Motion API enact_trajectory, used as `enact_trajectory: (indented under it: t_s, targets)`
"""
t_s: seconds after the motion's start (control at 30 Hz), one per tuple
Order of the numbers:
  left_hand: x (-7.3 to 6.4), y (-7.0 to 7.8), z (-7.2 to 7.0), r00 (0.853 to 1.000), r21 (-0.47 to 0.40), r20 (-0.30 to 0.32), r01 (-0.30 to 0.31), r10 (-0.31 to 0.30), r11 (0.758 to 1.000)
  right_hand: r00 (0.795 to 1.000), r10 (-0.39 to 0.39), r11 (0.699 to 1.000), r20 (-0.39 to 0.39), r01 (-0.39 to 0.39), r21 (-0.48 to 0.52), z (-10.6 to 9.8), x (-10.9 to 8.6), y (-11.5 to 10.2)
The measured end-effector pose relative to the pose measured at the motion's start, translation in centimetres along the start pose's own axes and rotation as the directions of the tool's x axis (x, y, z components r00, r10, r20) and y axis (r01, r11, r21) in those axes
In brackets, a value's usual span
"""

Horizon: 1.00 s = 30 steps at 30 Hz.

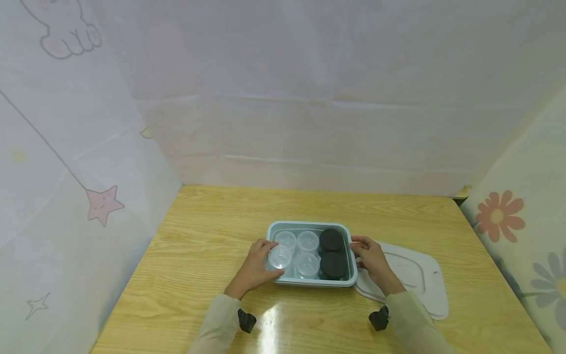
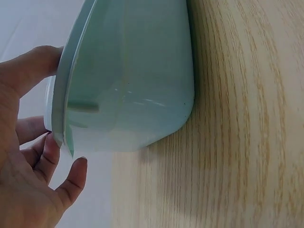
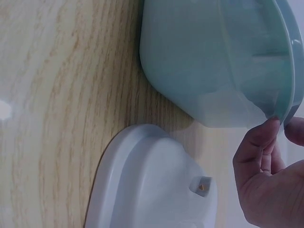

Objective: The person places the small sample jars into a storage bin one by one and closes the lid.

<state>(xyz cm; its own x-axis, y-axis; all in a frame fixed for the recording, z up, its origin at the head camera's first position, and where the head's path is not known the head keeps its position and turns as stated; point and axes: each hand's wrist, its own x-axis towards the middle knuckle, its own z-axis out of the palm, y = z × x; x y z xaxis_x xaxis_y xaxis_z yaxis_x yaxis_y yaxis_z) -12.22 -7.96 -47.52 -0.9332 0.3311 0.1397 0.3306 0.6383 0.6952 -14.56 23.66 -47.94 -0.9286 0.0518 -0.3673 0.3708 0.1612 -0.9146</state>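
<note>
A pale blue-green plastic tub (image 1: 309,226) stands on the table with its top uncovered. Inside are several round clear containers (image 1: 308,241) at the left and middle, and two black-lidded jars (image 1: 333,265) on the right. My left hand (image 1: 255,265) reaches over the tub's left end, its thumb and fingers round the front-left clear container (image 1: 280,256). In the left wrist view, that container's ridged edge shows between thumb and fingers at the rim. At the opposite end, my right hand (image 1: 370,255) pinches the tub's rim (image 3: 290,52) between thumb and fingers.
A white lid (image 1: 415,275) lies on the wooden table (image 1: 212,216) to the right, partly under my right hand and wrist. Printed cloth walls (image 1: 283,128) border the table at the back and both sides.
</note>
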Motion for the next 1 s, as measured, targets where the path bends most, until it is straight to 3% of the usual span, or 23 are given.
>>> enact_trajectory:
  t_s: [0.3,1.0]
  targets:
    - [0.01,-0.08,-0.02,0.999,-0.001,0.047,-0.012,0.012,1.0,1.0,0.012,1.0,-0.002,-0.012,0.002,0.08,0.17,0.1]
    - [0.12,0.07,0.08,0.999,0.016,0.013,-0.037,0.037,0.999,1.0,0.017,1.0,-0.015,-0.017,-0.002,0.12,-0.02,0.15]
